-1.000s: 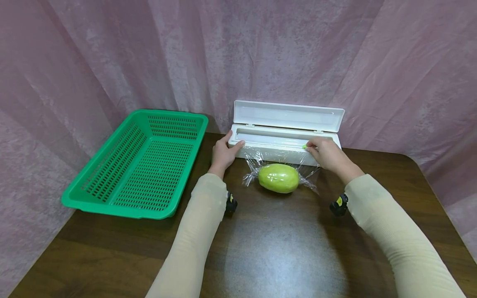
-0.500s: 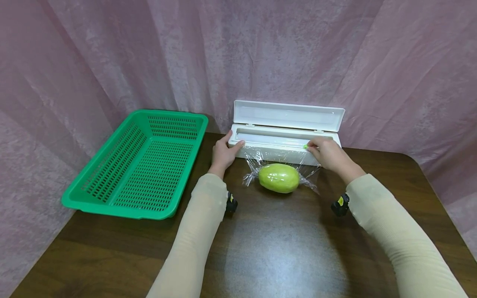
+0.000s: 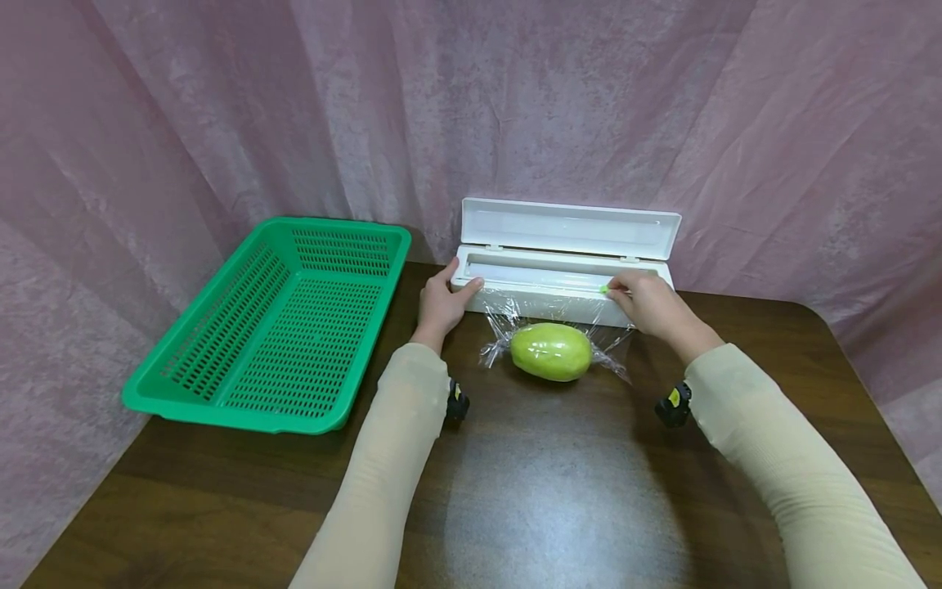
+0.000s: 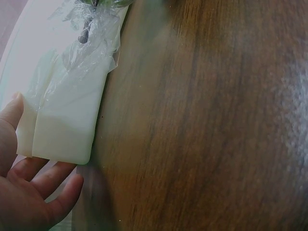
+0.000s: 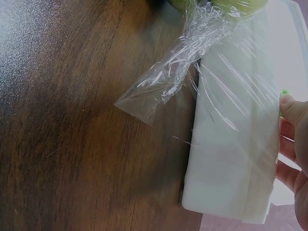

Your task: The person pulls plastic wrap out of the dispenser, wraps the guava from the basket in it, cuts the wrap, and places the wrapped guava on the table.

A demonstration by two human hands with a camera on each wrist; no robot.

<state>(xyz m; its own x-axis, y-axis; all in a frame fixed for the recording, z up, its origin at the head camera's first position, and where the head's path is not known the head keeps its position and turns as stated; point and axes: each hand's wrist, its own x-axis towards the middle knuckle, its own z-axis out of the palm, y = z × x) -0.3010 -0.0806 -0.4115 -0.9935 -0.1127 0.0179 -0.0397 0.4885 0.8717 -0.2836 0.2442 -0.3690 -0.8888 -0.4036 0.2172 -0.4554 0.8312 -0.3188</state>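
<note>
A white cling film dispenser (image 3: 530, 307) stands at the back of the table with its lid raised and a film roll inside. At its left end my left hand (image 3: 439, 307) grips it, thumb over the front top edge and fingers around the end. My right hand (image 3: 648, 307) pinches a small bright green slide cutter (image 3: 604, 290) on the dispenser's front top edge. In front lies an oval yellow-green fruit (image 3: 550, 352) wrapped in clear cling film (image 5: 159, 82), gathered into loose ends on both sides. Film still stretches from the fruit up over the dispenser's front.
A large green perforated plastic basket (image 3: 140, 393) stands on the left of the dark wooden table (image 3: 559, 491). Behind everything hangs a pink curtain (image 3: 574, 98). The raised lid (image 3: 570, 227) stands close before it.
My right hand has shifted very slightly to the right with the green slide cutter. The left hand, dispenser and fruit have stayed in place.
</note>
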